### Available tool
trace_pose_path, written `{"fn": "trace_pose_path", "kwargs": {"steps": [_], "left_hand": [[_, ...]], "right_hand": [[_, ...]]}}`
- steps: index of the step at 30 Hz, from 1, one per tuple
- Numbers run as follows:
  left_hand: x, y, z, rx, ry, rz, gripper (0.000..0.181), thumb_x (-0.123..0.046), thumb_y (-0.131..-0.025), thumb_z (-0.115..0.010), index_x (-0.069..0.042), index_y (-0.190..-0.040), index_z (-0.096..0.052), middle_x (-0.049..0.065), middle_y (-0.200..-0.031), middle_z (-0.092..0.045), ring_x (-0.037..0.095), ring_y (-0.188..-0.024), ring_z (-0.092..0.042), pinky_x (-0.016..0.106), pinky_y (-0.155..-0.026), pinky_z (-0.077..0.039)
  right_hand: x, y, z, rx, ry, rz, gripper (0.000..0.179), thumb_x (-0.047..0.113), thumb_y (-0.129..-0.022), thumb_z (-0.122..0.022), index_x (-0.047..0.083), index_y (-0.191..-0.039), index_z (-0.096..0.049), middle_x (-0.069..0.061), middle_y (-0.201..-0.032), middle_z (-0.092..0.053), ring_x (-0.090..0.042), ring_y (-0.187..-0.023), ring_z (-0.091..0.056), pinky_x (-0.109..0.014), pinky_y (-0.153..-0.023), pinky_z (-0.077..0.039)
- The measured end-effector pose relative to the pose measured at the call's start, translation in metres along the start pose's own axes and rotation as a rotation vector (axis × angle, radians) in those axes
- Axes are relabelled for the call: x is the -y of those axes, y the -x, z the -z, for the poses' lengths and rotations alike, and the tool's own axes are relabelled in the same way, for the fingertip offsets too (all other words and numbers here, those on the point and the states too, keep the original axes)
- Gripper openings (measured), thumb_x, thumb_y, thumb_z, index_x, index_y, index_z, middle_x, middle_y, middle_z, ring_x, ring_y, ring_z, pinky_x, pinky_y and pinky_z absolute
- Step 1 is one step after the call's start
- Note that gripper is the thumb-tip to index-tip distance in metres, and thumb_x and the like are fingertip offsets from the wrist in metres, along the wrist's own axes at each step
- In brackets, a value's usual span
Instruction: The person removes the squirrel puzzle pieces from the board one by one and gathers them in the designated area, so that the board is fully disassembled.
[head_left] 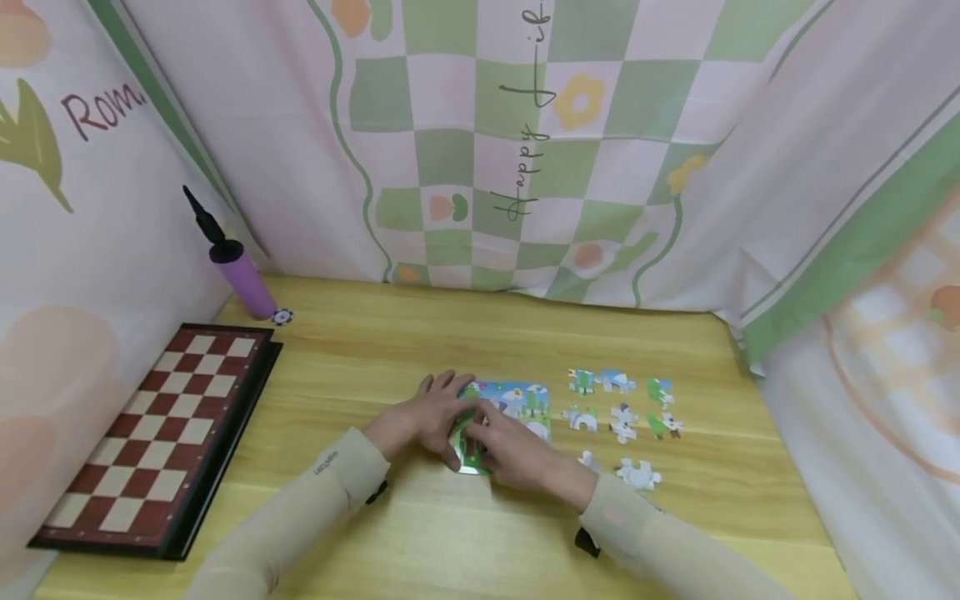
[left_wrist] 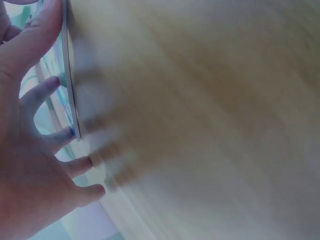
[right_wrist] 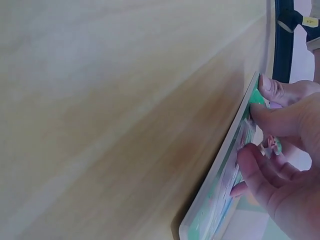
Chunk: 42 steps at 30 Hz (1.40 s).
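Note:
A colourful picture puzzle board (head_left: 510, 398) lies flat on the table in the head view, partly covered by both hands. My left hand (head_left: 433, 417) rests over its left side with fingers spread; the left wrist view shows its fingers (left_wrist: 45, 92) along the board's edge. Over the lower left of the board, my right hand (head_left: 513, 446) has its thumb and fingers bent together. A small pink and green puzzle piece (right_wrist: 273, 145) shows between them in the right wrist view, mostly hidden. Loose puzzle pieces (head_left: 622, 423) lie just right of the board.
A red and white checkered board (head_left: 161, 433) in a black frame lies at the table's left. Behind it stands a purple pump (head_left: 243, 279) with a black nozzle, beside a small round chip (head_left: 282, 317). Patterned curtains (head_left: 517, 167) hang along the back and sides of the wooden table (head_left: 420, 542).

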<state>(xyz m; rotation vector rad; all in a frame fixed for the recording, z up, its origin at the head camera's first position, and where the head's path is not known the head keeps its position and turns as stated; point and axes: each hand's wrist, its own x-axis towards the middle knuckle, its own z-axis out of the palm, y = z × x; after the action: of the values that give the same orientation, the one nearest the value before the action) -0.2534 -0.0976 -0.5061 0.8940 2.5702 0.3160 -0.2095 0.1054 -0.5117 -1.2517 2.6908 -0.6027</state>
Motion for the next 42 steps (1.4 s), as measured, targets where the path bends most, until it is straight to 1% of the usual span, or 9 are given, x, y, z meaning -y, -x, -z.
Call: {"fn": "trace_pose_path", "kwargs": {"steps": [6,12,16,22,25,29,34,37,42], "left_hand": [[0.0,-0.001,-0.001,0.005,-0.035,0.003,0.107,-0.054,-0.07,-0.092,-0.033,-0.159,-0.038,0.013,-0.176,-0.014,0.049,-0.161,-0.012,0.073,-0.127,-0.016],[-0.001,-0.001,-0.001,0.01,-0.05,0.01,0.108,-0.054,-0.069,-0.092,-0.034,-0.159,-0.038,0.013,-0.175,-0.015,0.049,-0.161,-0.013,0.073,-0.127,-0.016],[-0.002,-0.002,-0.002,0.022,-0.045,0.023,0.108,-0.054,-0.069,-0.092,-0.035,-0.159,-0.037,0.011,-0.176,-0.013,0.048,-0.161,-0.011,0.076,-0.126,-0.015],[-0.002,0.001,-0.003,0.036,-0.026,0.062,0.108,-0.053,-0.069,-0.092,-0.037,-0.16,-0.036,0.009,-0.176,-0.011,0.047,-0.162,-0.009,0.081,-0.122,-0.012],[-0.002,0.002,-0.002,0.03,-0.022,0.059,0.108,-0.053,-0.069,-0.093,-0.036,-0.159,-0.036,0.01,-0.176,-0.013,0.048,-0.161,-0.011,0.081,-0.122,-0.013],[-0.003,0.002,0.0,0.039,-0.016,0.058,0.108,-0.052,-0.07,-0.092,-0.035,-0.16,-0.035,0.01,-0.176,-0.011,0.048,-0.162,-0.009,0.081,-0.122,-0.013],[-0.004,0.002,0.003,0.042,-0.013,0.059,0.108,-0.052,-0.07,-0.092,-0.035,-0.16,-0.035,0.01,-0.176,-0.01,0.047,-0.162,-0.007,0.081,-0.123,-0.012],[-0.005,0.001,0.004,0.046,-0.017,0.049,0.108,-0.052,-0.071,-0.092,-0.035,-0.16,-0.035,0.011,-0.176,-0.01,0.047,-0.162,-0.008,0.081,-0.122,-0.012],[-0.006,-0.001,0.001,0.051,-0.022,0.048,0.108,-0.053,-0.07,-0.092,-0.036,-0.16,-0.035,0.01,-0.176,-0.01,0.047,-0.162,-0.008,0.081,-0.122,-0.012]], "right_hand": [[0.001,0.004,-0.001,0.004,0.03,0.01,0.03,-0.001,-0.093,-0.066,0.012,-0.121,-0.067,-0.002,-0.106,-0.065,-0.01,-0.088,-0.062,-0.02,-0.078,-0.057],[0.0,0.011,0.004,0.012,0.008,-0.015,0.03,0.0,-0.095,-0.063,0.011,-0.123,-0.065,-0.004,-0.11,-0.071,-0.017,-0.096,-0.069,-0.028,-0.085,-0.061],[-0.005,0.019,0.014,-0.042,-0.027,-0.013,0.027,-0.003,-0.095,-0.062,0.01,-0.119,-0.066,-0.003,-0.111,-0.074,-0.019,-0.1,-0.071,-0.034,-0.088,-0.062],[-0.021,0.038,0.035,-0.161,-0.097,-0.037,0.026,-0.006,-0.096,-0.058,0.004,-0.118,-0.066,-0.007,-0.104,-0.074,-0.02,-0.094,-0.071,-0.031,-0.084,-0.063],[-0.03,0.051,0.045,-0.217,-0.085,-0.085,0.027,-0.008,-0.095,-0.058,0.005,-0.117,-0.067,-0.006,-0.102,-0.072,-0.019,-0.092,-0.07,-0.028,-0.08,-0.063],[-0.043,0.074,0.06,-0.253,-0.031,-0.13,0.028,-0.011,-0.093,-0.06,0.005,-0.114,-0.068,-0.003,-0.098,-0.069,-0.016,-0.088,-0.067,-0.025,-0.075,-0.06],[-0.06,0.106,0.083,-0.211,0.018,-0.216,0.023,-0.008,-0.092,-0.065,0.006,-0.109,-0.07,-0.002,-0.096,-0.068,-0.011,-0.086,-0.061,-0.024,-0.071,-0.056],[-0.07,0.131,0.094,-0.136,-0.004,-0.296,0.019,-0.003,-0.093,-0.065,0.008,-0.107,-0.069,0.0,-0.094,-0.067,-0.006,-0.083,-0.057,-0.022,-0.069,-0.053],[-0.089,0.175,0.101,-0.034,-0.046,-0.375,0.015,-0.004,-0.091,-0.065,0.007,-0.1,-0.067,0.003,-0.088,-0.067,0.001,-0.077,-0.053,-0.022,-0.065,-0.049]]}}
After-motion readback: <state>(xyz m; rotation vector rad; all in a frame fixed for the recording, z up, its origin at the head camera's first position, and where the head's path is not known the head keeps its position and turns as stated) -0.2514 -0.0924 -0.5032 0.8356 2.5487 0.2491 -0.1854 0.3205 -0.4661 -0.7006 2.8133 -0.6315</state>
